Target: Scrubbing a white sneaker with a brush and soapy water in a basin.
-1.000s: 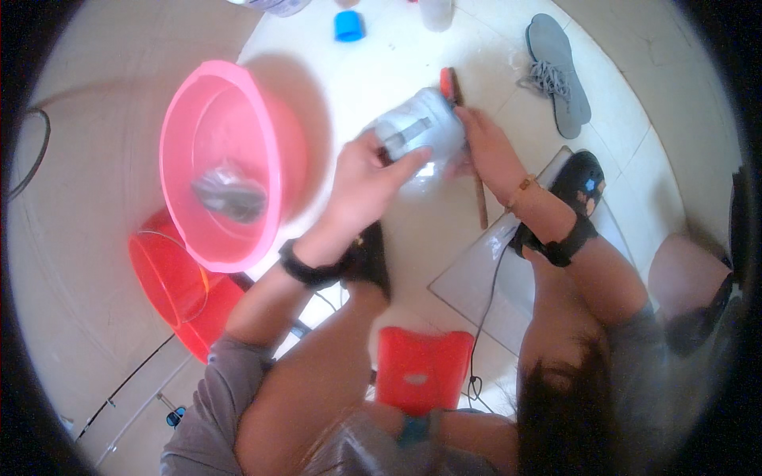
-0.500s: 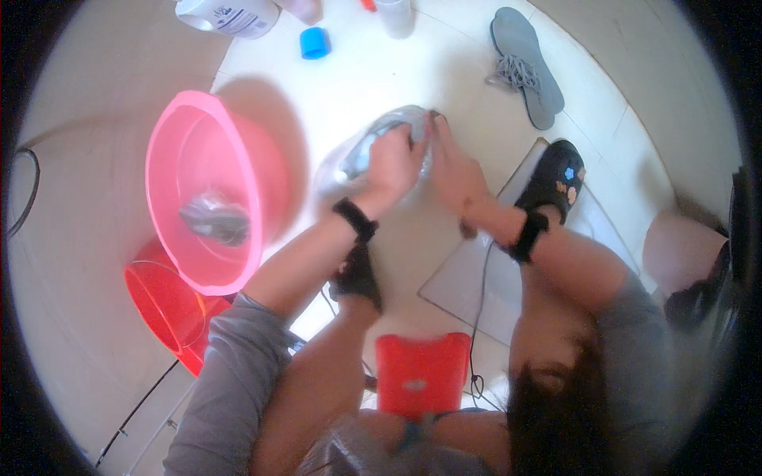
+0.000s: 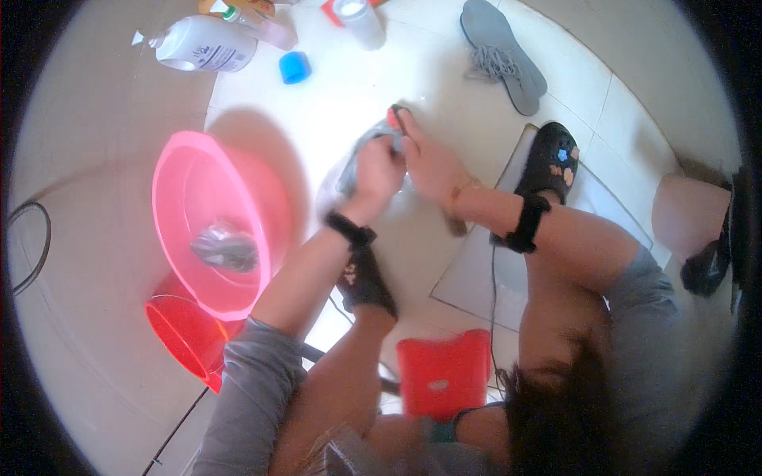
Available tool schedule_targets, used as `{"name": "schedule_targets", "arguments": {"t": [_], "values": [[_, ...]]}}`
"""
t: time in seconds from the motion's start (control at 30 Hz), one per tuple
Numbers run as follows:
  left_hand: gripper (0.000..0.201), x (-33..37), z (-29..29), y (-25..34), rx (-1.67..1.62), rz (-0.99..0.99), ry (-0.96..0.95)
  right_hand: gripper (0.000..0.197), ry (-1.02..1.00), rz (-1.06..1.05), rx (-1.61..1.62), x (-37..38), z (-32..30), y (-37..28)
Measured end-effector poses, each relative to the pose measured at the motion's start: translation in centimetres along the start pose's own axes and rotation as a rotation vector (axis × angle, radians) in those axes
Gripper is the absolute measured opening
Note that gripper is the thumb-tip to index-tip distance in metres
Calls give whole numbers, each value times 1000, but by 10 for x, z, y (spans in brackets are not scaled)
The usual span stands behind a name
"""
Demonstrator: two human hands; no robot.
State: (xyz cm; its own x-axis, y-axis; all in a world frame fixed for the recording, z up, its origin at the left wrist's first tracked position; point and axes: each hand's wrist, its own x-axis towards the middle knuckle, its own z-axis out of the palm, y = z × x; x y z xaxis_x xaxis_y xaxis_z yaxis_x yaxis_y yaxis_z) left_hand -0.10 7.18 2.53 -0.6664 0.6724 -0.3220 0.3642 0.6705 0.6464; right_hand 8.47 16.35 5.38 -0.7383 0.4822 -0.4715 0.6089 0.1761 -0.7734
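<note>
A wet-looking grey shoe (image 3: 347,176) is held low over the floor, largely covered by my hands. My left hand (image 3: 376,173) is closed on it, fingers curled over its side. Close beside it, my right hand (image 3: 432,163) is closed round a slim tool (image 3: 396,117). The tool's dark and orange-red end sticks out past my fingers, and a blurred brownish end shows under my wrist; its kind is unclear. A pink basin (image 3: 184,155) stands to the left with another grey shoe (image 3: 225,247) in it. Grey insoles (image 3: 517,67) with bunched laces (image 3: 494,62) lie at the far right.
A red bucket (image 3: 171,321) lies tilted behind the basin. At the far left are a white pump bottle (image 3: 208,45), a clear pinkish bottle (image 3: 266,28) and a blue cap (image 3: 294,68). A translucent cup (image 3: 359,22) stands nearby. A red stool (image 3: 444,373) is between my legs.
The view has turned a little, so the surroundings are shifted. My right hand has closed in against my left at the shoe, and the tool's orange-red end now shows.
</note>
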Motion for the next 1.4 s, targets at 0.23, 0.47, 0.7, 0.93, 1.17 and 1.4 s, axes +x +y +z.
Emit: {"name": "schedule_targets", "arguments": {"t": [0.23, 0.47, 0.7, 0.93, 1.17, 1.4], "values": [[22, 7, 0, -2, 47, 118, -3, 55, 4, 76, 63, 27, 14, 28], [12, -2, -3, 10, 60, 39, -62, 52, 109, -176, 23, 20, 9, 22], [12, -4, -12, -1, 12, -23, -77, 54, -166, 258, 52, -26, 4, -11], [13, -4, -8, -13, -50, 20, -86, 55, -95, 252, 59, -11, 7, -14], [22, 5, 1, -12, -72, 70, -70, 53, -57, 89, 27, 18, 15, 26], [19, -4, -3, -8, 7, 51, -82, 47, -88, 169, 70, 11, 10, 19]]}}
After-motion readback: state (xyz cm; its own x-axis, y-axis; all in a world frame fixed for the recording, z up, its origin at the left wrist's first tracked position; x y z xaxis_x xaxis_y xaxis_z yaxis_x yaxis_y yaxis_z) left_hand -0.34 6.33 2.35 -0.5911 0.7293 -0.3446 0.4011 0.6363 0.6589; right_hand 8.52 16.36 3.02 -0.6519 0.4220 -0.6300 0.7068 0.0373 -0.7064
